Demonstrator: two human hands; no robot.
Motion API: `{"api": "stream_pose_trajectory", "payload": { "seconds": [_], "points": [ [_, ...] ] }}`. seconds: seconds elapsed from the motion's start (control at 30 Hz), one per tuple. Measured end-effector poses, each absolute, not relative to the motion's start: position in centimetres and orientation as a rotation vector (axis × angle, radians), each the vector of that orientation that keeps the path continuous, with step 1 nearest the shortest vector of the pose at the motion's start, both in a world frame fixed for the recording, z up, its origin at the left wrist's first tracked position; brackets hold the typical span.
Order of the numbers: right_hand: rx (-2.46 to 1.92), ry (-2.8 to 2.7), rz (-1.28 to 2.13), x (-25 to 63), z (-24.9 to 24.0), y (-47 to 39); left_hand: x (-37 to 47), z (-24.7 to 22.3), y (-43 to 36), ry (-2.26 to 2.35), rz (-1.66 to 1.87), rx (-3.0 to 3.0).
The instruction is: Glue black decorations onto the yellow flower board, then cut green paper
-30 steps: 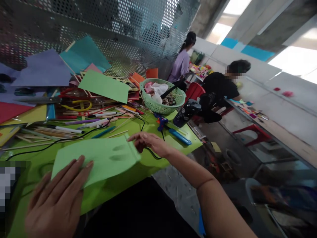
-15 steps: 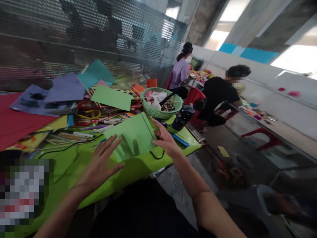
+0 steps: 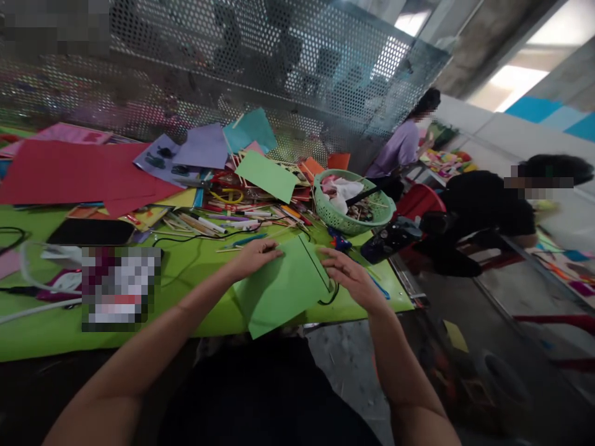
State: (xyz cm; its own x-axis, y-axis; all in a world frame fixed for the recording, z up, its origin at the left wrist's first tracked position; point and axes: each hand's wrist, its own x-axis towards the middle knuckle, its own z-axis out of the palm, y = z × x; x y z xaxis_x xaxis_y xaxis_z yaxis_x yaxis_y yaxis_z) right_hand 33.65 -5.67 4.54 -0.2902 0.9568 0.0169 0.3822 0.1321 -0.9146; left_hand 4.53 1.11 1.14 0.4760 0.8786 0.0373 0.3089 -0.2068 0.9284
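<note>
A sheet of light green paper [image 3: 281, 288] lies tilted in front of me, its near corner over the table's front edge. A dark line runs along its right side. My left hand [image 3: 255, 259] has its fingers closed at the sheet's upper left edge. At the right edge is my right hand [image 3: 348, 277], fingers apart and slightly bent, the tips at the paper. Whether its thumb touches the sheet is hidden. Just beyond, a blue glue gun [image 3: 338, 240] lies near the right hand, and a blue pen [image 3: 251, 240] lies beyond the left.
A green basket [image 3: 346, 224] of scraps and a dark tumbler [image 3: 388, 240] stand at the right. Coloured sheets [image 3: 79, 170], pencils and scissors [image 3: 193, 182] crowd the back. A phone [image 3: 92, 231] and cables lie left. Two people [image 3: 395, 145] sit beyond on the right.
My view has turned left. My left hand has gone from spread above the sheet to closed at its upper edge. The sheet has turned, and my right hand's fingers have loosened.
</note>
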Motion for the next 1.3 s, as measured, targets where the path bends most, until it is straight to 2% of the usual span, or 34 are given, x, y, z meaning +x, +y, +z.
{"api": "stream_pose_trajectory", "payload": {
  "seconds": [0.17,0.37,0.53,0.63,0.8,0.93,1.07,1.3],
  "points": [
    [-1.261,-1.916,0.992,33.0,5.6,-0.4,3.7,-0.3,2.2,1.000,0.698,1.714],
    [-1.224,-2.205,0.605,28.9,6.3,7.9,3.1,-1.1,2.2,1.019,0.716,1.669],
    [-1.234,-2.357,0.563,25.1,5.2,12.8,3.0,-1.0,1.8,1.035,0.727,1.641],
    [-1.252,-2.445,0.553,22.7,4.9,14.4,2.9,-1.0,1.8,1.046,0.731,1.664],
    [-1.036,-2.635,0.426,16.6,5.1,17.0,2.3,-0.8,2.3,1.074,0.727,1.742],
    [-0.952,-2.779,0.082,10.8,4.3,19.2,1.1,-0.7,2.6,1.146,0.714,1.808],
    [-1.084,-2.790,-0.243,6.8,3.0,20.3,0.4,-0.7,2.6,1.220,0.668,1.863],
    [-1.186,-2.780,-0.253,5.0,2.9,20.6,0.7,-0.1,2.2,1.320,0.571,1.894]
  ]
}}
